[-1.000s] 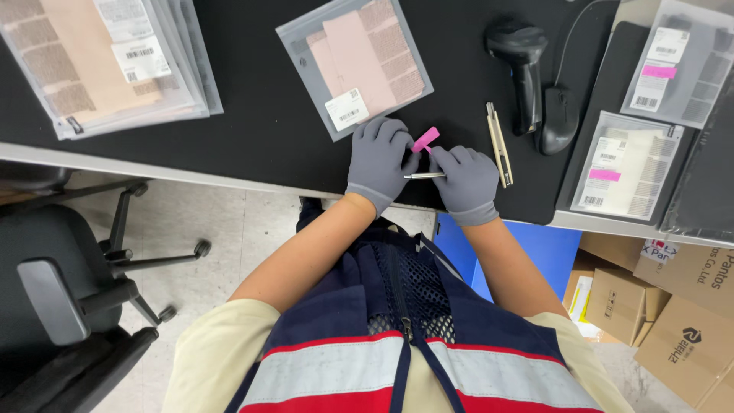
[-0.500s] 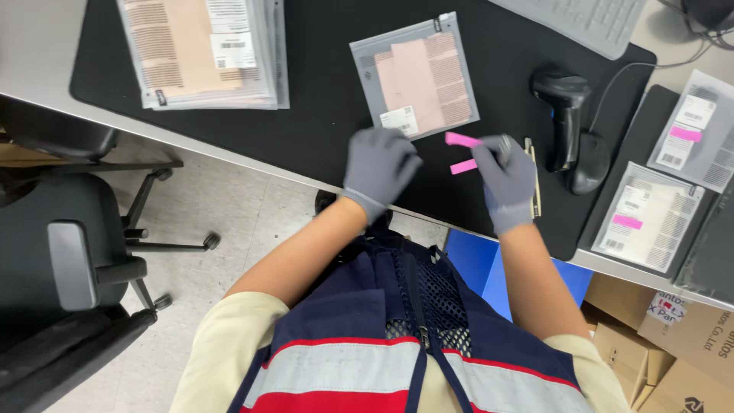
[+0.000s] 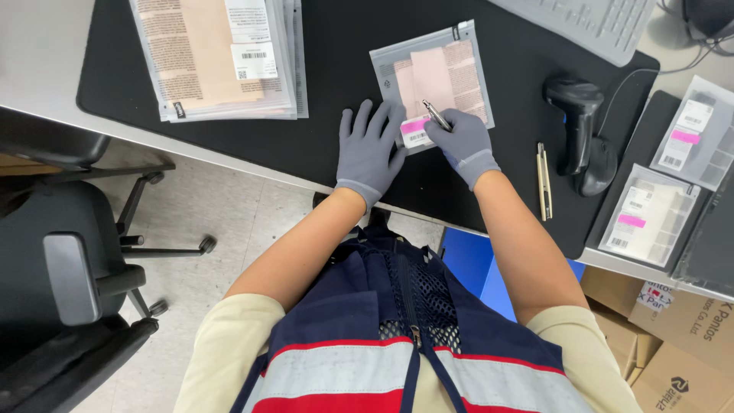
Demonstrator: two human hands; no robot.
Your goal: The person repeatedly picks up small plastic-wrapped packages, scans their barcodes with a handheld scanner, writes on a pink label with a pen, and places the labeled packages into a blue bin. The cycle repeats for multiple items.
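A black mat covers the worktop. The left hand lies spread flat beside the bag; the right hand pinches a pen slanting up-left

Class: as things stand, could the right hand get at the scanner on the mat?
Probably yes. The right hand holds a pen over the bag; only bare mat lies between it and the scanner, though the pen fills its fingers.

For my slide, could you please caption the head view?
Gloved left hand steadies a clear pouch while the right hand pens its pink label.
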